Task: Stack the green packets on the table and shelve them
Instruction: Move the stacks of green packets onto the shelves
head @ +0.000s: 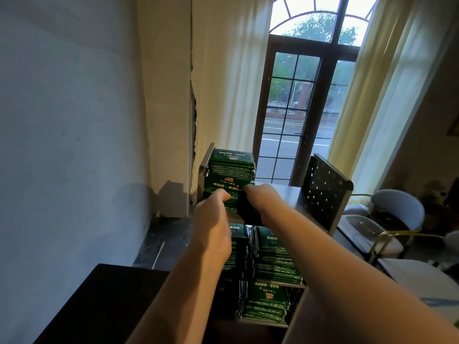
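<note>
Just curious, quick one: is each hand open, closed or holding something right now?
Left hand: holding the stack of green packets, fingers curled on its left side.
Right hand: gripping the same stack from its right side.

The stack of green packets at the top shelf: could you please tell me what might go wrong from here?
1. The left hand and right hand grip the held stack only at its near side, so loose packets could slide and fan out.
2. It seems to sit near the front edge of the top shelf and might tip off.
3. Pushing it in could topple the rear stack behind it.
</note>
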A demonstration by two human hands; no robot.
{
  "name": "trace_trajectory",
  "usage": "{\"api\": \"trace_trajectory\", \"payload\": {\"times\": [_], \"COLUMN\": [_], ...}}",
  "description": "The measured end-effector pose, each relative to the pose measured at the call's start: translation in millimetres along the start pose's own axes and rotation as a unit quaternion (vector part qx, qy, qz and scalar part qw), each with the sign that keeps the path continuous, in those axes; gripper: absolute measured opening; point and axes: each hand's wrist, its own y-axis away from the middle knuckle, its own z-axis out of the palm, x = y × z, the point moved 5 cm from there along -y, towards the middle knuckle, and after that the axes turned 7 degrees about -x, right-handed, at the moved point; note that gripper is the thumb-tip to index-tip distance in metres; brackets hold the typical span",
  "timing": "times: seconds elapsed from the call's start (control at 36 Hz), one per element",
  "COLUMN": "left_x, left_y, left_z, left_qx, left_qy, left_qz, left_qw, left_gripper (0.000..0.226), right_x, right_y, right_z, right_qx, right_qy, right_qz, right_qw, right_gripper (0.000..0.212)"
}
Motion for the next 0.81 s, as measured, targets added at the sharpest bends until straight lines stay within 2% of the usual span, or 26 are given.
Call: {"api": "trace_trajectory", "payload": {"times": [0.08,0.19,0.31,0.42,0.53,0.64,0.81], "left_x": [-0.6,-4.7,-10.2,-5.1,0.1,3.4,-0.4], "left_y": [-4.1,-10.7,-11.3,-0.2,12.9,13.8,6.6], "left_z": [-1.5,-5.8,-9.3,-11.7,-24.9,-44.5,-36.4], "left_qx": [0.003,0.000,-0.032,-0.092,-0.133,-0.142,-0.168], "left_qy": [0.007,0.016,0.033,0.013,-0.060,-0.082,-0.103], "left_qz": [-0.003,-0.017,-0.037,-0.058,-0.077,-0.065,-0.072], "left_qw": [1.000,1.000,0.998,0.994,0.986,0.984,0.978], "left_gripper": [0.012,0.012,0.012,0.030,0.010,0.008,0.012], "right_x": [1.3,7.5,0.8,1.7,11.9,23.1,22.9], "right_y": [-3.0,-20.6,9.3,28.0,47.8,54.3,43.4], "right_z": [0.0,-6.5,-15.1,-15.0,7.1,32.7,32.8], "right_qx": [0.002,0.025,0.043,0.013,-0.013,-0.003,0.035], "right_qy": [0.004,0.070,0.076,0.059,0.051,0.084,0.056], "right_qz": [0.005,-0.006,-0.020,-0.078,-0.123,-0.111,-0.078], "right_qw": [1.000,0.997,0.996,0.995,0.991,0.990,0.995], "right_gripper": [0.021,0.034,0.026,0.015,0.006,0.042,0.032]}}
